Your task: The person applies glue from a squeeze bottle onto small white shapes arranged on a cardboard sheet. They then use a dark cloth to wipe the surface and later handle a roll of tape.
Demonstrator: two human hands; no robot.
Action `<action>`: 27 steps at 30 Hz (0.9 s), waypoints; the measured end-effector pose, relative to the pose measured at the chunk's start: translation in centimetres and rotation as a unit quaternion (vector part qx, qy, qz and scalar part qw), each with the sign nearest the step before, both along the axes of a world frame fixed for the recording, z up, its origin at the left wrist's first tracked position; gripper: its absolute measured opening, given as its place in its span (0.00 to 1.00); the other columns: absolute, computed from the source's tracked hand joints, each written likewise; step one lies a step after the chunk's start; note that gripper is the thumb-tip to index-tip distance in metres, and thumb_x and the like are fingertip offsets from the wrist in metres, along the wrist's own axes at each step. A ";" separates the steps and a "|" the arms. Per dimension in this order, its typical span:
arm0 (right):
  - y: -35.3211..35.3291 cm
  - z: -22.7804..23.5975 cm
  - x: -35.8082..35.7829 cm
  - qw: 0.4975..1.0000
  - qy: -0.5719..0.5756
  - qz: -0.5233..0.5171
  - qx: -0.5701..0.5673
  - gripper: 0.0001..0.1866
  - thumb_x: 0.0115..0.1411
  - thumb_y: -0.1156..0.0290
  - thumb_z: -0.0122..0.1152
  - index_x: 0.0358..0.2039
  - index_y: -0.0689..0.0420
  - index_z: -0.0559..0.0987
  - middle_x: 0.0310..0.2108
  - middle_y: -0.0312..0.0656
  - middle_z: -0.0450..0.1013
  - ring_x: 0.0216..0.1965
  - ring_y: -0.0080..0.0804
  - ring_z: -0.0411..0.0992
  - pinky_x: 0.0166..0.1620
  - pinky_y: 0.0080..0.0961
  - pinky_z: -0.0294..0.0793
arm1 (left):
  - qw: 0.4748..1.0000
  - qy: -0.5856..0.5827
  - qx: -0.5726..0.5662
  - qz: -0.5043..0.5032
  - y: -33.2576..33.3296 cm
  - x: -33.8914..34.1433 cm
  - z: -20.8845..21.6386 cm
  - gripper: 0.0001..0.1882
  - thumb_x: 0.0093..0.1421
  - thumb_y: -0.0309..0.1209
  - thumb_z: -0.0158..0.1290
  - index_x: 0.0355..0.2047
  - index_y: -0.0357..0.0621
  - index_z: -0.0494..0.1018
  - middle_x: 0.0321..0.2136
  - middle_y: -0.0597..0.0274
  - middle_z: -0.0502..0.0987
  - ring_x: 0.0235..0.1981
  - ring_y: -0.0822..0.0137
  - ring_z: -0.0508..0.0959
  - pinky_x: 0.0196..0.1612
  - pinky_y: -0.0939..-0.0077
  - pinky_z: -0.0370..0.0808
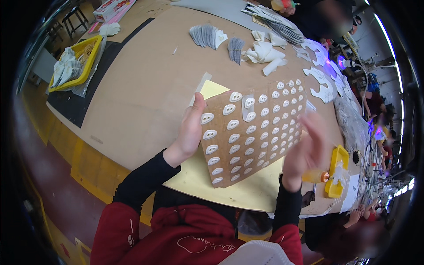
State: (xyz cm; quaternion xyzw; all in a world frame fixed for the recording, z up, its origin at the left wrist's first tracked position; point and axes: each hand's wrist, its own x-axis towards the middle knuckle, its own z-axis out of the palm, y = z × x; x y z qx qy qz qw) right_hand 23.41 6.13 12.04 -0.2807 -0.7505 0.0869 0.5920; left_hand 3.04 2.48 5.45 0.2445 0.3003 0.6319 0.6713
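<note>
A brown cardboard sheet (223, 152) stands tilted in front of me, dotted with rows of small white rounded pieces, each with two dark marks. My left hand (191, 128) grips its left edge, thumb on the front face and the other fingers hidden behind. At the right edge of the cardboard is my right hand (304, 152), blurred by motion, its fingers stretched out with nothing visible in them. Whether it touches the cardboard is unclear. Below lies a pale yellow sheet (194, 183) on the table (141, 101), partly covered by the cardboard.
Grey stacked pieces (205, 36) and crumpled white cloth (263, 54) lie beyond the cardboard. A yellow tray (92, 62) with white pieces sits far left. An orange-capped bottle (314, 176) and a smaller yellow tray (334, 190) are at right. Other people work nearby.
</note>
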 end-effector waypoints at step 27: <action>-11.9 4.8 3.1 0.767 0.341 0.134 0.527 0.12 0.58 0.59 0.55 0.28 0.56 0.74 0.22 0.30 0.72 0.24 0.28 0.71 0.33 0.35 0.71 | 1.000 0.027 -0.007 0.000 0.9 0.6 -0.5 0.40 0.66 0.60 0.24 0.57 0.34 0.61 0.50 0.54 0.71 0.51 0.66 0.72 0.54 0.71 0.68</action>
